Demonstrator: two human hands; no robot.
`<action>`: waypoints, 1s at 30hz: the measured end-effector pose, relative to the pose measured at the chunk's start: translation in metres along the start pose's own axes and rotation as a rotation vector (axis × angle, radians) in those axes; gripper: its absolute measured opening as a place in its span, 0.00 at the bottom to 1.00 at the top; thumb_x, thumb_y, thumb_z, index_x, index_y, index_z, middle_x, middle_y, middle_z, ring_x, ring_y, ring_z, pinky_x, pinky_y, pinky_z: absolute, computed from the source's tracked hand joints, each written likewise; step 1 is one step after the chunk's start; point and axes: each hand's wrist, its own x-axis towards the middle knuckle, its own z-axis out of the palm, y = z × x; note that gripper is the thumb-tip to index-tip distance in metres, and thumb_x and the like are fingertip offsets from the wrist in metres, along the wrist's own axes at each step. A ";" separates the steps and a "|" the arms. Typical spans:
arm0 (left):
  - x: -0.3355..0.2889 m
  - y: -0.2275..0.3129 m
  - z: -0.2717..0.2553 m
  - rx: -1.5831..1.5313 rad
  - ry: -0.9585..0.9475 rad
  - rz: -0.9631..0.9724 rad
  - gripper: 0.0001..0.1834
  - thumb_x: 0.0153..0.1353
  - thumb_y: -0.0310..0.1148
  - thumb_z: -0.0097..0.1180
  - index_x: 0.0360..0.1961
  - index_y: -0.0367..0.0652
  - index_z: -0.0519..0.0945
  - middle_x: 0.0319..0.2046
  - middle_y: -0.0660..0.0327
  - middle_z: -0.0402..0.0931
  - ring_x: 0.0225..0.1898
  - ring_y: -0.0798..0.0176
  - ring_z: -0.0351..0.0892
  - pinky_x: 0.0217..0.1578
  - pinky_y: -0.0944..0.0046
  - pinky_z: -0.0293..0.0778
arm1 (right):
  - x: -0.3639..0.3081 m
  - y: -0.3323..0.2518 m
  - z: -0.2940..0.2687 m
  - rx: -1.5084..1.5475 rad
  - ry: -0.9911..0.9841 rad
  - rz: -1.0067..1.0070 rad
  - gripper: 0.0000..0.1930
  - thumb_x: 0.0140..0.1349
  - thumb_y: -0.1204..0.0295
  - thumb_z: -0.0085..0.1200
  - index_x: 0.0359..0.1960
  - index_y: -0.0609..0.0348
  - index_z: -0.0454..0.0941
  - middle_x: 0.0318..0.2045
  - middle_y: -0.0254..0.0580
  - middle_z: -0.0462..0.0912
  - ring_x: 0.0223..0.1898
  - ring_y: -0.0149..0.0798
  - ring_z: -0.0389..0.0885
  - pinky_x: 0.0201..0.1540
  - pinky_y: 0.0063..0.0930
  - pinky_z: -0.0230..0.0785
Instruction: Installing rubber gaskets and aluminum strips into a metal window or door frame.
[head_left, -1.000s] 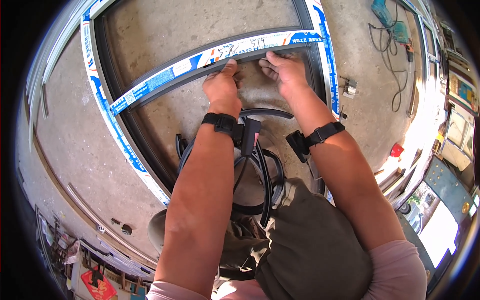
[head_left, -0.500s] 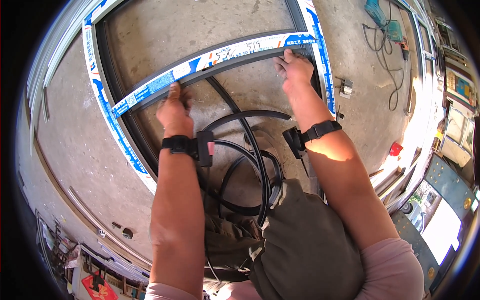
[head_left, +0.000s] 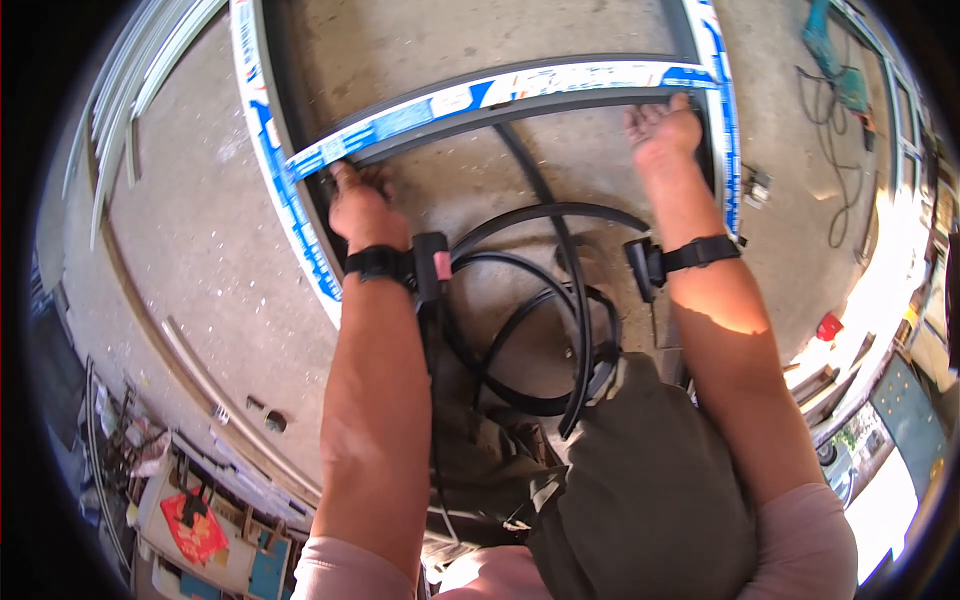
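Crossbar (head_left: 530,87) of the blue-and-white frame (head_left: 262,110) lies ahead over the floor (head_left: 220,250) — left hand (head_left: 366,207) at its left end, right hand (head_left: 666,134) near its right — fingers (head_left: 644,122) bent by its near edge, whether grasping I cannot tell.

Concrete floor (head_left: 215,250): frame (head_left: 450,101), black strip (head_left: 578,300) loosely coiled, corded teal power tool (head_left: 852,88).

Left arm (head_left: 375,400) stretched nearly straight ahead; left grip (head_left: 366,208) with thumb extended forward, fingers loosely curled. Right arm (head_left: 728,330) slants inward toward the wrist; right grip (head_left: 668,136) reaches farther out, fingers bent, thumb extended. The two well apart.
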 end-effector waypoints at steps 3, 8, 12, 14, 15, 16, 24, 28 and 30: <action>0.005 0.002 0.002 -0.128 0.032 -0.063 0.20 0.73 0.49 0.46 0.44 0.41 0.73 0.28 0.58 0.81 0.24 0.62 0.79 0.21 0.65 0.63 | 0.013 -0.003 0.004 -0.024 0.052 -0.049 0.26 0.73 0.54 0.39 0.68 0.47 0.58 0.62 0.56 0.65 0.50 0.51 0.74 0.46 0.47 0.72; -0.007 0.019 0.016 -0.173 0.153 -0.187 0.19 0.72 0.52 0.45 0.43 0.47 0.74 0.27 0.63 0.80 0.24 0.64 0.77 0.24 0.66 0.62 | 0.008 -0.005 0.000 -0.028 0.005 -0.002 0.26 0.75 0.56 0.34 0.70 0.53 0.56 0.64 0.57 0.63 0.56 0.51 0.71 0.57 0.44 0.66; 0.000 0.016 0.015 -0.225 0.112 -0.207 0.18 0.73 0.53 0.42 0.41 0.52 0.75 0.27 0.67 0.79 0.24 0.65 0.74 0.26 0.66 0.61 | 0.021 -0.010 -0.008 -0.079 -0.005 -0.071 0.25 0.75 0.57 0.33 0.69 0.53 0.56 0.62 0.57 0.65 0.53 0.51 0.75 0.54 0.45 0.69; 0.011 0.013 0.007 -0.213 0.089 -0.213 0.29 0.71 0.61 0.34 0.43 0.46 0.74 0.27 0.60 0.79 0.28 0.60 0.78 0.26 0.65 0.66 | 0.027 -0.007 -0.012 -0.100 -0.060 -0.024 0.22 0.75 0.58 0.33 0.66 0.52 0.59 0.60 0.57 0.68 0.46 0.52 0.80 0.48 0.44 0.72; 0.014 0.015 0.002 -0.205 0.103 -0.247 0.32 0.71 0.63 0.33 0.43 0.44 0.74 0.28 0.58 0.79 0.29 0.60 0.78 0.27 0.65 0.68 | 0.011 -0.001 -0.005 -0.144 -0.039 -0.040 0.25 0.75 0.57 0.36 0.63 0.65 0.59 0.60 0.58 0.69 0.50 0.52 0.79 0.52 0.40 0.70; 0.016 0.016 -0.001 -0.201 0.107 -0.285 0.34 0.70 0.65 0.32 0.44 0.41 0.74 0.30 0.57 0.79 0.30 0.59 0.78 0.28 0.65 0.70 | 0.007 -0.002 -0.007 -0.141 -0.029 -0.049 0.25 0.75 0.57 0.36 0.63 0.65 0.59 0.60 0.58 0.69 0.50 0.52 0.79 0.52 0.40 0.70; -0.056 0.009 -0.037 1.268 -0.681 0.292 0.35 0.59 0.52 0.62 0.53 0.30 0.74 0.45 0.48 0.81 0.45 0.48 0.82 0.48 0.58 0.76 | -0.089 0.023 -0.083 -1.268 -0.739 -0.349 0.30 0.60 0.56 0.60 0.59 0.61 0.70 0.54 0.53 0.78 0.52 0.47 0.78 0.55 0.39 0.71; -0.082 -0.003 -0.056 1.631 -0.694 0.531 0.38 0.50 0.46 0.68 0.55 0.29 0.73 0.45 0.39 0.80 0.51 0.41 0.79 0.55 0.53 0.72 | -0.130 0.047 -0.108 -1.932 -0.827 -0.972 0.44 0.55 0.52 0.65 0.67 0.63 0.59 0.67 0.56 0.62 0.67 0.54 0.64 0.67 0.46 0.62; -0.084 -0.012 -0.056 1.796 -0.642 0.330 0.34 0.50 0.43 0.68 0.53 0.29 0.74 0.43 0.40 0.81 0.49 0.41 0.80 0.52 0.51 0.74 | -0.129 0.044 -0.106 -1.893 -0.768 -0.948 0.45 0.54 0.51 0.65 0.68 0.64 0.57 0.66 0.58 0.62 0.66 0.55 0.64 0.66 0.46 0.63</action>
